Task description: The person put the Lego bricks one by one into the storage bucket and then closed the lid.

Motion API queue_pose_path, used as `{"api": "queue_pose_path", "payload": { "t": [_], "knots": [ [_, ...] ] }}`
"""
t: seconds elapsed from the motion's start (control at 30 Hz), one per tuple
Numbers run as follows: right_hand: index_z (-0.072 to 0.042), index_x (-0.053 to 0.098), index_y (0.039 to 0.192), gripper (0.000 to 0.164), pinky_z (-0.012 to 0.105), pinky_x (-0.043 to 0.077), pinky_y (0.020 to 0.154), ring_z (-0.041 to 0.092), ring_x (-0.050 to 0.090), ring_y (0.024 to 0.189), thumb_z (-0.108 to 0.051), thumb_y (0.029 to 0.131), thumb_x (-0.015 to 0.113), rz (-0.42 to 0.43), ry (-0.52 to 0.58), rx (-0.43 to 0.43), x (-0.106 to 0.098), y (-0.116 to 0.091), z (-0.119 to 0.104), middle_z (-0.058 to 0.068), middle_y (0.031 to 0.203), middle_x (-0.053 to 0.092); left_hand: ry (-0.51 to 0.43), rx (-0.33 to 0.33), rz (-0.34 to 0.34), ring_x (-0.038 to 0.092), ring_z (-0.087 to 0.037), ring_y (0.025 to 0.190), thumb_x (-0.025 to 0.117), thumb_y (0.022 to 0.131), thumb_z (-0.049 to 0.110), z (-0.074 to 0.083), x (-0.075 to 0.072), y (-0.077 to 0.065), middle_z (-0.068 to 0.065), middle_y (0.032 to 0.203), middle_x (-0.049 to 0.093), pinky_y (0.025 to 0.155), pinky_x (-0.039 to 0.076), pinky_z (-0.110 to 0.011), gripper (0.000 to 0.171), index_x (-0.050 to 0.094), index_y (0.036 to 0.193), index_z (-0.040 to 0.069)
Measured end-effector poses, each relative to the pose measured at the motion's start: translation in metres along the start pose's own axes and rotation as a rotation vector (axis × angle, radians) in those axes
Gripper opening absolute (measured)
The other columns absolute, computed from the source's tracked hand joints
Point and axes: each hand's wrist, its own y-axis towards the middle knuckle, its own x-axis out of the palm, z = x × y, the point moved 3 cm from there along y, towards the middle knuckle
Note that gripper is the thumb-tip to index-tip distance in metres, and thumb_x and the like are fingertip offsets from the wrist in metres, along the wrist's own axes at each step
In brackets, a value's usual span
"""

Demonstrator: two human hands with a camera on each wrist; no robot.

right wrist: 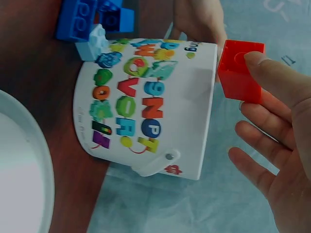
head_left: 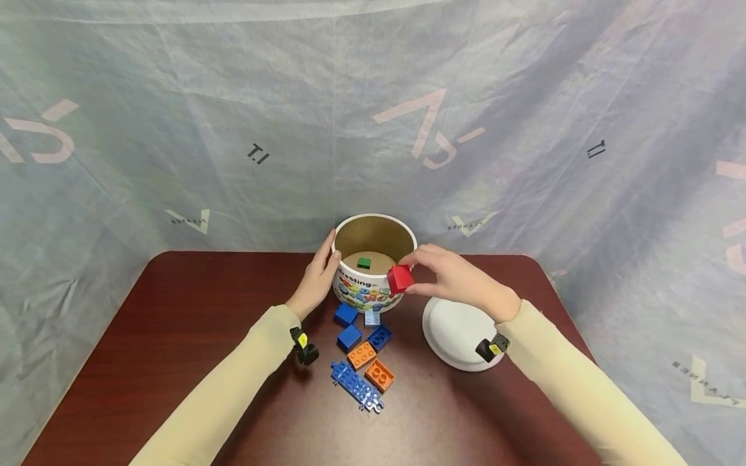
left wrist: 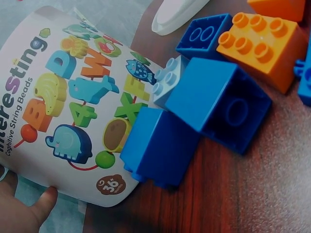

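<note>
Brick (head_left: pixel 399 279), a red one, was pinched between thumb and fingers of the right hand (head_left: pixel 451 275), near the bucket's (head_left: pixel 362 294) rim. Left hand (head_left: pixel 315 281) rested with extended fingers against the bucket's side, probably for keeping it steady; the label (left wrist: pixel 73 107) said "Interesting", "Cognitive String Beads" and "36+".

Red brick (head_left: pixel 400 279), white tub (head_left: pixel 357 294) with multicoloured letters and animals, green brick (head_left: pixel 364 263) inside; nearer, blue, pale-blue and orange bricks (head_left: pixel 362 355). White lid (head_left: pixel 457 333), reddish-brown wood-grained surface (head_left: pixel 175 317), grey-blue far cloth (head_left: pixel 326 97) with pink and black lettering.
</note>
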Motion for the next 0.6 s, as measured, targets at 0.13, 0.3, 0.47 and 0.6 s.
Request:
{"api": "queue_pose_path", "payload": {
  "t": [0.13, 0.3, 0.47, 0.6],
  "knots": [
    [-0.005, 0.07, 0.126, 0.045, 0.042, 0.057, 0.09, 0.025, 0.063, 0.107, -0.019, 0.087, 0.087, 0.021, 0.012, -0.028, -0.003, 0.013, 0.003, 0.006, 0.119, 0.071, 0.006, -0.003, 0.0, 0.013, -0.026, 0.16, 0.039, 0.115, 0.035, 0.002, -0.001, 0.0, 0.0, 0.175, 0.009, 0.126, 0.021, -0.056, 0.063, 0.009, 0.17, 0.028],
    [-0.004, 0.068, 0.13, 0.047, 0.038, 0.058, 0.083, 0.027, 0.065, 0.105, -0.018, 0.089, 0.085, 0.023, 0.027, -0.02, -0.003, 0.026, 0.008, 0.008, 0.119, 0.07, 0.017, -0.012, -0.005, 0.013, -0.025, 0.16, 0.039, 0.115, 0.035, 0.002, -0.002, -0.002, 0.001, 0.175, 0.009, 0.127, 0.021, -0.054, 0.063, 0.009, 0.17, 0.029],
    [-0.007, 0.068, 0.134, 0.046, 0.033, 0.057, 0.077, 0.022, 0.062, 0.101, -0.019, 0.092, 0.083, 0.013, 0.034, 0.013, -0.003, 0.035, 0.012, 0.006, 0.12, 0.068, 0.02, -0.007, 0.001, 0.014, -0.026, 0.16, 0.039, 0.115, 0.035, 0.0, -0.004, -0.002, 0.0, 0.175, 0.01, 0.126, 0.022, -0.055, 0.063, 0.009, 0.17, 0.029],
    [-0.007, 0.07, 0.13, 0.042, 0.04, 0.057, 0.081, 0.024, 0.061, 0.1, -0.02, 0.093, 0.081, 0.008, 0.015, 0.015, -0.003, 0.042, 0.016, 0.007, 0.117, 0.068, 0.017, 0.006, 0.001, 0.015, -0.028, 0.16, 0.04, 0.115, 0.036, -0.002, -0.005, -0.001, -0.002, 0.175, 0.01, 0.126, 0.022, -0.057, 0.063, 0.01, 0.17, 0.028]
  ]
}}
